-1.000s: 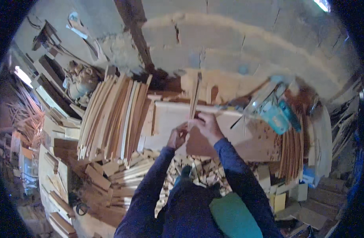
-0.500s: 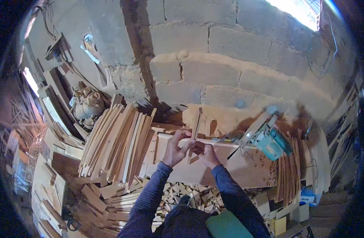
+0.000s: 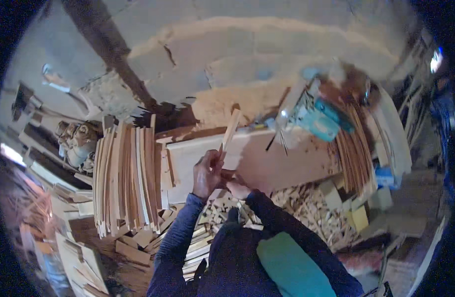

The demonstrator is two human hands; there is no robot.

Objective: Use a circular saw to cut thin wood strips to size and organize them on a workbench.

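A narrow strip of wood (image 3: 231,129) rises from between my hands, over the near edge of the workbench (image 3: 287,153). Round its lower part, the fingers of my left hand (image 3: 206,174) are closed. My right hand (image 3: 236,185) meets it low down, just right of the left one; its fingers are bent and partly hidden, and I cannot make out clearly how they grip. On the bench to the right lies a teal power tool (image 3: 319,121), with thin dark rods (image 3: 282,141) beside it.
Long wooden strips (image 3: 126,178) are stacked at the left, and more strips (image 3: 355,148) at the right. Below the bench lies a heap of small wood offcuts (image 3: 301,210). A block wall (image 3: 267,54) stands behind. A teal cloth-like piece (image 3: 292,265) is near my lap.
My view has tilted down and turned, so the bench sits higher. Both hands have shifted a little left with the wood strip, which now shows its broad pale face.
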